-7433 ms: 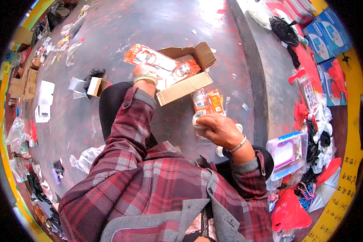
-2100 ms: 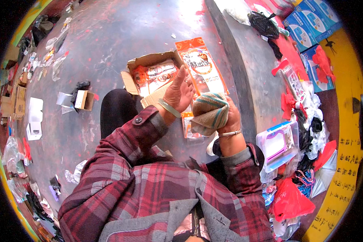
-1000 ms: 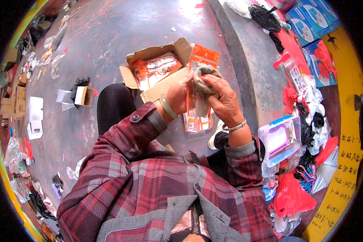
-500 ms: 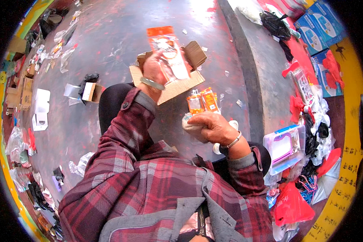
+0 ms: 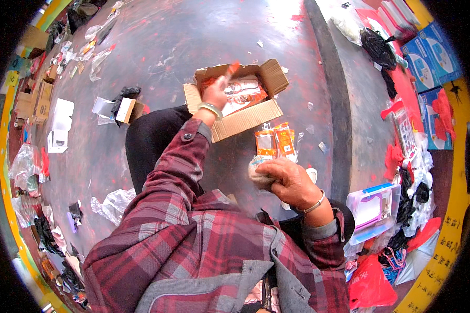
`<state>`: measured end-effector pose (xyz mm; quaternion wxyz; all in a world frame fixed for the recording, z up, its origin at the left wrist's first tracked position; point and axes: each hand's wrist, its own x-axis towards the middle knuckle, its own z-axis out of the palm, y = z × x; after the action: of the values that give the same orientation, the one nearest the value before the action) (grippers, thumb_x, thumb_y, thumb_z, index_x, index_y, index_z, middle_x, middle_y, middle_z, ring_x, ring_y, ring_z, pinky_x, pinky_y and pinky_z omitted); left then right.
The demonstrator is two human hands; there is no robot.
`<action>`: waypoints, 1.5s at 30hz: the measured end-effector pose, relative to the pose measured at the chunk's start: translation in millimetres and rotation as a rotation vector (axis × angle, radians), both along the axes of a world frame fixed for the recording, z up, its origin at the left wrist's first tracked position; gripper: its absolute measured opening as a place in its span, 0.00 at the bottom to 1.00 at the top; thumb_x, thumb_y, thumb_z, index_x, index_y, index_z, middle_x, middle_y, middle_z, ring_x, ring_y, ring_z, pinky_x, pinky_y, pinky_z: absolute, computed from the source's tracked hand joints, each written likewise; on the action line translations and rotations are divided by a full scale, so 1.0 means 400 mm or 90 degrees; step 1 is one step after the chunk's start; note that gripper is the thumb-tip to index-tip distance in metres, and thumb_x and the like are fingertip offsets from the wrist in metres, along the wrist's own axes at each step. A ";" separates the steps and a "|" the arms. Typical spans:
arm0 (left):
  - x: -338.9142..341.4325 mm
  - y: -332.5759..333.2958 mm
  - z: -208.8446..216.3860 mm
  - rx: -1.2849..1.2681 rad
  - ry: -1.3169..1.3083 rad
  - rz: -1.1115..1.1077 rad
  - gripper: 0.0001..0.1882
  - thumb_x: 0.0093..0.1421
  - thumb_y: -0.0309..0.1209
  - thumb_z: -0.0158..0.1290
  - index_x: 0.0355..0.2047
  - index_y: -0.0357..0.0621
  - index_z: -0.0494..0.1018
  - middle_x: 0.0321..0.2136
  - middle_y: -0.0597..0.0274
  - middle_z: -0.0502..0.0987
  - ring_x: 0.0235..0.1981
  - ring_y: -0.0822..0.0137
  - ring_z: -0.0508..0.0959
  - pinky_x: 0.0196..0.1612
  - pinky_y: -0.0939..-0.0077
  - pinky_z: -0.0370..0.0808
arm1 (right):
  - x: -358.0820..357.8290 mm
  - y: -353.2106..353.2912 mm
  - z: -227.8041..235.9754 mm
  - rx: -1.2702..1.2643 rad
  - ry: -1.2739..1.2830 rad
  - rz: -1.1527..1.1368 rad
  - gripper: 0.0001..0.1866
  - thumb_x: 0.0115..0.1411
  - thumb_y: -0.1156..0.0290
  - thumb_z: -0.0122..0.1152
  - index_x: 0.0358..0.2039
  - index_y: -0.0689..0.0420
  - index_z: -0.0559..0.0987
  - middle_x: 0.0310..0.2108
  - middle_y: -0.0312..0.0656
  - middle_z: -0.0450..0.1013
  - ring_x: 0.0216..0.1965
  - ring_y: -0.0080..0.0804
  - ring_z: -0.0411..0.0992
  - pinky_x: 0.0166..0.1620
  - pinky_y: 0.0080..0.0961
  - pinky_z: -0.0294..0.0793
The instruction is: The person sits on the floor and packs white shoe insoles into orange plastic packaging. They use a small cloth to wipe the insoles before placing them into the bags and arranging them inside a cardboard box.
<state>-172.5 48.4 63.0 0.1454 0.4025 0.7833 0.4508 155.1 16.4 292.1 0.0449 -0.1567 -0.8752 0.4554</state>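
An open cardboard box (image 5: 248, 120) stands on the floor before me, with orange-and-white packets (image 5: 245, 93) inside. At the box's left side is my left hand (image 5: 214, 96), partly blurred, its fingers closed on a flat packet (image 5: 232, 69) that shows as a narrow orange strip. My right hand (image 5: 292, 185) is closed on a pale, rounded bundle (image 5: 261, 173), which I cannot identify further. Small orange packets (image 5: 275, 141) show just beyond that hand; whether it touches them, I cannot tell.
A clear plastic bin (image 5: 373, 208) with a blue edge stands right of my knee. Plastic bags and a red bag (image 5: 371, 281) crowd the right side. Left are a small open box (image 5: 129, 111), a white carton piece (image 5: 61, 125) and crumpled clear plastic (image 5: 113, 204).
My left hand has brought the packet down to the box and turned it edge-on. The packets inside the box now show. My right hand keeps its hold, and the whole view has shifted slightly.
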 end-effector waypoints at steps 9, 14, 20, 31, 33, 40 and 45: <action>0.065 0.102 -0.033 -0.253 0.400 -0.189 0.22 0.58 0.36 0.45 0.53 0.49 0.65 0.54 0.47 0.64 0.57 0.55 0.62 0.59 0.64 0.57 | -0.010 0.023 0.002 -0.025 -0.003 -0.009 0.22 0.37 0.84 0.53 0.38 0.59 0.75 0.37 0.47 0.73 0.41 0.46 0.70 0.46 0.35 0.69; 0.066 0.120 -0.088 -0.404 0.387 -0.175 0.29 0.58 0.40 0.44 0.60 0.56 0.55 0.62 0.51 0.51 0.65 0.53 0.46 0.63 0.54 0.45 | -0.014 0.031 0.006 -0.032 0.012 -0.013 0.21 0.37 0.84 0.51 0.37 0.60 0.74 0.35 0.48 0.71 0.38 0.48 0.70 0.43 0.38 0.70; 0.072 0.109 -0.076 -0.444 0.299 -0.210 0.23 0.57 0.39 0.43 0.55 0.54 0.63 0.57 0.51 0.60 0.60 0.51 0.56 0.60 0.55 0.54 | 0.000 0.023 0.008 -0.038 0.035 -0.029 0.21 0.37 0.83 0.50 0.37 0.60 0.74 0.36 0.49 0.71 0.38 0.49 0.69 0.43 0.38 0.70; 0.083 0.198 -0.006 -0.429 0.269 -0.219 0.15 0.53 0.35 0.47 0.40 0.45 0.74 0.38 0.48 0.75 0.44 0.52 0.74 0.47 0.60 0.71 | 0.062 -0.006 -0.012 -0.025 -0.050 0.017 0.14 0.40 0.78 0.53 0.32 0.58 0.76 0.30 0.43 0.72 0.36 0.45 0.69 0.41 0.36 0.69; 0.152 0.189 0.060 -0.240 0.369 -0.227 0.12 0.53 0.37 0.48 0.32 0.45 0.75 0.33 0.49 0.76 0.36 0.50 0.76 0.42 0.58 0.72 | 0.073 -0.015 -0.007 -0.019 -0.092 0.052 0.16 0.40 0.79 0.52 0.34 0.58 0.75 0.32 0.44 0.71 0.38 0.45 0.69 0.42 0.36 0.68; 0.510 0.109 -0.122 -0.208 0.051 -0.442 0.14 0.55 0.37 0.43 0.32 0.43 0.74 0.30 0.44 0.76 0.34 0.46 0.75 0.38 0.56 0.72 | 0.110 -0.030 0.009 0.058 -0.128 0.047 0.12 0.40 0.77 0.55 0.30 0.57 0.74 0.30 0.42 0.70 0.36 0.43 0.69 0.39 0.35 0.68; 0.587 0.036 -0.308 -0.277 -0.159 -0.337 0.15 0.51 0.36 0.47 0.36 0.43 0.76 0.31 0.45 0.76 0.37 0.49 0.76 0.43 0.60 0.72 | 0.139 -0.026 0.023 0.086 -0.100 0.009 0.10 0.39 0.76 0.56 0.27 0.57 0.73 0.26 0.41 0.69 0.34 0.41 0.69 0.36 0.35 0.68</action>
<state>62.2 62.8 -60.1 0.4339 0.4925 0.7060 0.2659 210.9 5.8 301.4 -0.0167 -0.1822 -0.9058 0.3822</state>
